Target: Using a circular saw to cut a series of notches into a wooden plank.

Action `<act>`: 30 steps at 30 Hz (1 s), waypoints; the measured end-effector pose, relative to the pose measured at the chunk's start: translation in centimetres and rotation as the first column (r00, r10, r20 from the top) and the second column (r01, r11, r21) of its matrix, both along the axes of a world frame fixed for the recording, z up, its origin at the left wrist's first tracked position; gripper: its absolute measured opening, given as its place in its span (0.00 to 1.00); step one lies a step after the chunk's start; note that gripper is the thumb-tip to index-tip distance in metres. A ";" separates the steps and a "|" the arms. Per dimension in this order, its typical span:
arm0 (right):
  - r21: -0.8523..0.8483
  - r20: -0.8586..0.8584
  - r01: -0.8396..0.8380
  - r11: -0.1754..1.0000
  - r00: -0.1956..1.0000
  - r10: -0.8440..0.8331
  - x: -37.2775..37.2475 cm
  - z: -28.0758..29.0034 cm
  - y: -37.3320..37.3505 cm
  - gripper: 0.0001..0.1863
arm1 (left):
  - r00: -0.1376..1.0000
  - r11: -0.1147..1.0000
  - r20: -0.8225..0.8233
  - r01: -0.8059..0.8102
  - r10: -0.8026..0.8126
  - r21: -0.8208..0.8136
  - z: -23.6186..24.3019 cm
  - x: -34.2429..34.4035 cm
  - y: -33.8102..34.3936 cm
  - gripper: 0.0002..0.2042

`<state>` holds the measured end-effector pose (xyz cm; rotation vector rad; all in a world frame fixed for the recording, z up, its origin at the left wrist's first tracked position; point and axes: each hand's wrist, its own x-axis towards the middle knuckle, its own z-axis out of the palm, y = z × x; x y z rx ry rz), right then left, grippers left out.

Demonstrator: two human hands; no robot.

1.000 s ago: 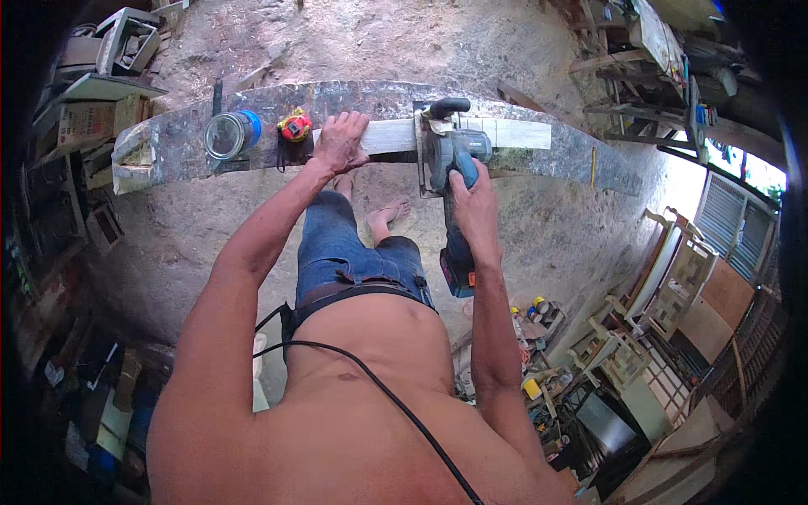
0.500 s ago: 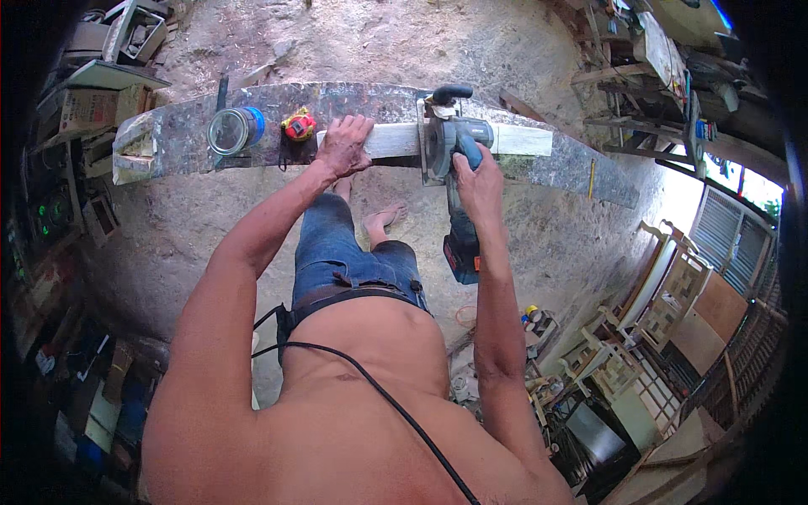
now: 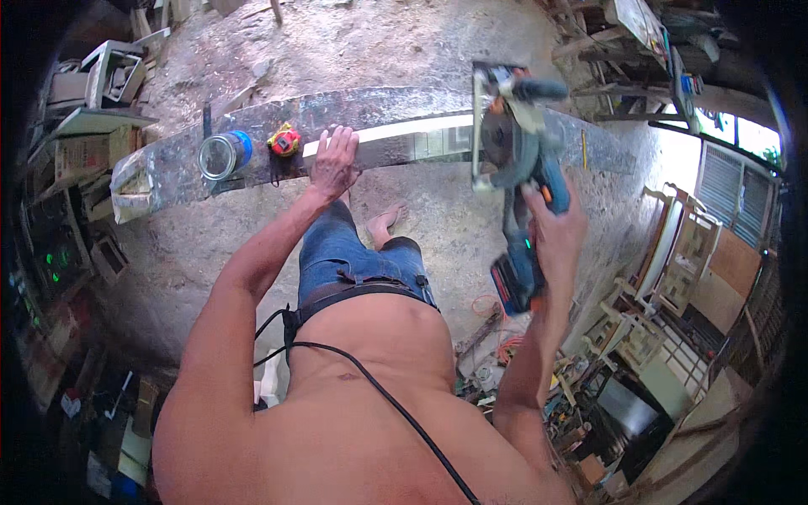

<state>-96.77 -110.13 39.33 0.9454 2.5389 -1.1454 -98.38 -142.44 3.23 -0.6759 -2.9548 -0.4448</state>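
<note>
My left hand [image 3: 335, 164] is at the left end of a pale wooden strip [image 3: 412, 128], its fingers over the far edge. The strip lies along the bench [image 3: 172, 181] and shows as a narrow white band. In my right hand [image 3: 557, 225] is a cordless circular saw [image 3: 523, 156], gripped by its blue-grey handle, battery end toward me. The saw is raised over the right part of the bench, its round blade side and base plate facing left. Motion blurs part of it. Whatever lies directly behind the saw is hidden.
On the bench left of my left hand sit a red and yellow tape measure [image 3: 284, 140] and a clear jar with a blue rim [image 3: 220, 156]. A yellow pencil-like stick [image 3: 584, 149] lies at the right. Wooden frames [image 3: 686, 244] lean at the right; a black cable [image 3: 379, 383] crosses my torso.
The saw has come off the wood and moved right, lifted in my right hand. The wood now looks narrower, and its right part no longer shows. My left hand has shifted slightly left.
</note>
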 end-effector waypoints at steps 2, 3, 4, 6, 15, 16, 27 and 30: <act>0.075 0.058 0.061 0.995 0.996 -0.065 4.0 0.1 2.8 0.31 | 0.991 0.999 0.133 0.019 -0.013 -0.039 1.2 0.9 0.6 0.39; 0.187 0.040 0.021 0.982 0.999 -0.029 7.0 -1.3 5.1 0.32 | 0.997 0.999 0.078 0.027 -0.023 -0.044 1.1 1.3 0.7 0.36; 0.289 0.029 -0.028 0.957 0.999 0.021 9.4 -2.6 6.5 0.33 | 0.999 0.998 0.024 0.023 -0.022 -0.058 1.0 1.7 0.5 0.33; 0.247 0.172 0.086 0.965 0.976 -0.131 12.8 -2.7 6.9 0.34 | 0.998 1.000 0.059 0.002 0.000 -0.027 0.2 2.7 0.4 0.30; 0.127 0.121 0.457 0.880 0.874 -0.472 34.0 -12.9 11.8 0.17 | 0.999 0.999 0.033 -0.040 0.041 -0.012 -0.1 4.0 1.1 0.34; 0.089 0.179 0.525 0.847 0.828 -0.532 36.3 -14.0 12.1 0.15 | 0.997 0.998 0.046 -0.059 0.058 0.005 0.0 4.1 1.3 0.37; -0.147 0.502 0.862 0.485 0.487 -0.714 54.9 -24.2 12.3 0.07 | 0.960 1.000 0.279 -0.016 0.015 0.000 2.7 -2.8 1.9 0.43; -0.128 0.560 0.894 0.430 0.423 -0.712 56.8 -25.2 11.9 0.04 | 0.962 0.997 0.268 0.068 -0.054 -0.040 3.7 -4.2 4.2 0.43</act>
